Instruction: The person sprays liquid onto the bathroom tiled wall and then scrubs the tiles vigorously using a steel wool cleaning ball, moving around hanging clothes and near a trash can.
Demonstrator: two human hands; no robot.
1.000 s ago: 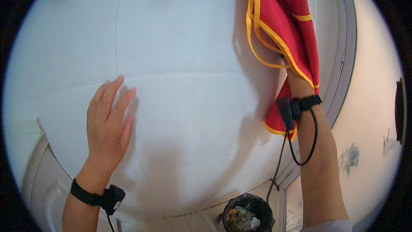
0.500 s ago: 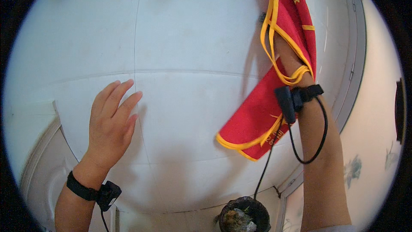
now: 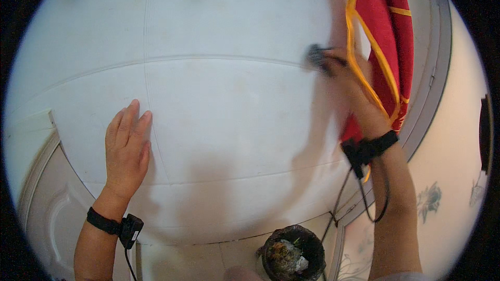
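My left hand (image 3: 126,148) is held in front of the white panelled surface (image 3: 229,109), fingers stretched out and nothing in them. At the right, my right hand (image 3: 346,75) is closed round a small dark object (image 3: 315,56) with a rounded end. Motion blur hides what kind of thing it is. A red apron (image 3: 377,31) with yellow edging hangs beside and partly behind my right hand and forearm. Part of its lower end shows behind that wrist. Black straps with small cabled devices sit on both wrists.
Below stands a bin (image 3: 271,255) with a black liner and rubbish in it. A pale moulded door (image 3: 57,203) is at the lower left. Along the right runs a grey hinged frame (image 3: 429,93), then a flower-patterned wall (image 3: 458,140). A dark cable (image 3: 338,198) dangles from my right wrist.
My right hand has come lower and out from behind the apron, showing the dark object. The apron has shifted right, its yellow ties off my wrist. My left hand moved slightly left, its fingers closer together.
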